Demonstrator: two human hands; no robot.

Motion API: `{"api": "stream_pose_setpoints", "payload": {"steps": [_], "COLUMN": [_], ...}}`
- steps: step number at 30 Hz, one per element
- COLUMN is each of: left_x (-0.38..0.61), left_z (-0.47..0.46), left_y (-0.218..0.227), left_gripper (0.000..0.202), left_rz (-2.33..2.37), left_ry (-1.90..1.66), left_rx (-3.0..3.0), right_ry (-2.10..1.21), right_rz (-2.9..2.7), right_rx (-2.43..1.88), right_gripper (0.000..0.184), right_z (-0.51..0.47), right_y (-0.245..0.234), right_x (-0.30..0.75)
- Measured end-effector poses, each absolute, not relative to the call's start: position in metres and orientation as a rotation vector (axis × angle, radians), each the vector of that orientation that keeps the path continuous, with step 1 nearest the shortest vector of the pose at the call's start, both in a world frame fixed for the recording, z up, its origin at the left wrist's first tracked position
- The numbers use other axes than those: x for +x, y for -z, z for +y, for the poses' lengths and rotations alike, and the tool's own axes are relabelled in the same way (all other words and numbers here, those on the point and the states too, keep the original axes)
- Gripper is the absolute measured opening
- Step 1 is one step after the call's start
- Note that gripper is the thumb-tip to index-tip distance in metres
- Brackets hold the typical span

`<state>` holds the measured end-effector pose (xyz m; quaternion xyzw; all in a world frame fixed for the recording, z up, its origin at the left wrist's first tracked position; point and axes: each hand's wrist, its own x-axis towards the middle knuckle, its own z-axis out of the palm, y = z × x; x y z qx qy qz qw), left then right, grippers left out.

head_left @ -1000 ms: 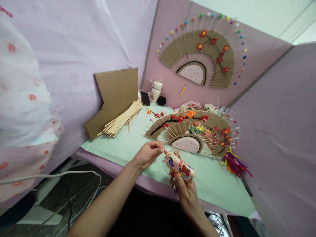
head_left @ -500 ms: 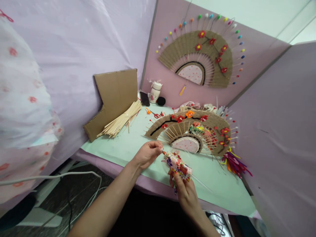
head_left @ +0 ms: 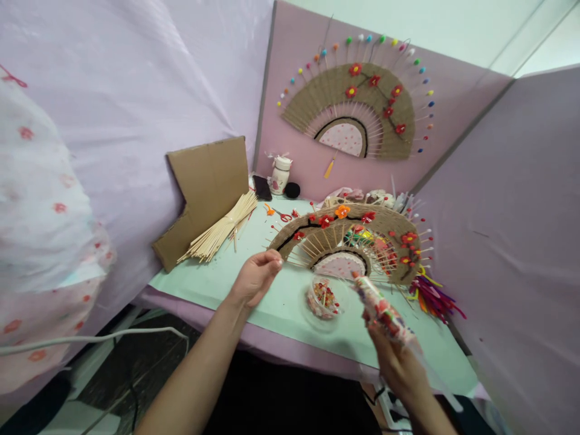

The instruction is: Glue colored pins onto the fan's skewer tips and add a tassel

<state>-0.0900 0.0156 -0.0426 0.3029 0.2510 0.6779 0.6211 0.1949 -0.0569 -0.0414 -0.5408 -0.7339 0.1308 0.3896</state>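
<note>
Left hand [head_left: 256, 279]: fingertips pinched shut, beside the woven fan [head_left: 385, 220].
Right hand [head_left: 401, 365]: gripping patterned glue gun [head_left: 383, 309].
Between them: clear dish of beads [head_left: 322, 297].

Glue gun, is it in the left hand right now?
No, the right hand grips the glue gun, while the left hand is apart from it.

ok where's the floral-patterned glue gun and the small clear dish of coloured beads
floral-patterned glue gun [head_left: 385, 311]: head view, middle of its barrel
small clear dish of coloured beads [head_left: 310, 302]: head view, left rim
</note>
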Motion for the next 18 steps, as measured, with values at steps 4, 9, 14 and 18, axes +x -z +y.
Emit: {"api": "stream_pose_setpoints", "payload": {"steps": [4,9,14,18], "left_x": [-0.124,-0.147,-0.152,-0.155], "left_z": [0.039,0.071,0.083,0.088], "left_y": [0.031,0.033,0.043,0.052], "left_gripper": [0.028,0.032,0.035,0.037], "left_rz": [0.751,1.194,1.378,1.379], "left_ry": [-1.779,-1.761,-1.555,-1.494], "left_rx": [0.777,0.984,1.033,1.027], "right_ry": [-0.088,0.119,0.203,0.191], "right_rz": [-1.971,-2.073,-2.124,-2.132], "right_rx": [-1.687,-2.074,-2.225,-2.336], "right_gripper": [0.035,0.039,0.049,0.058], "right_z": [-0.034,-0.027,-0.029,-0.031], "right_y": [0.042,0.084,0.101,0.085], "right_x": [0.260,0.314,0.317,0.309]}}
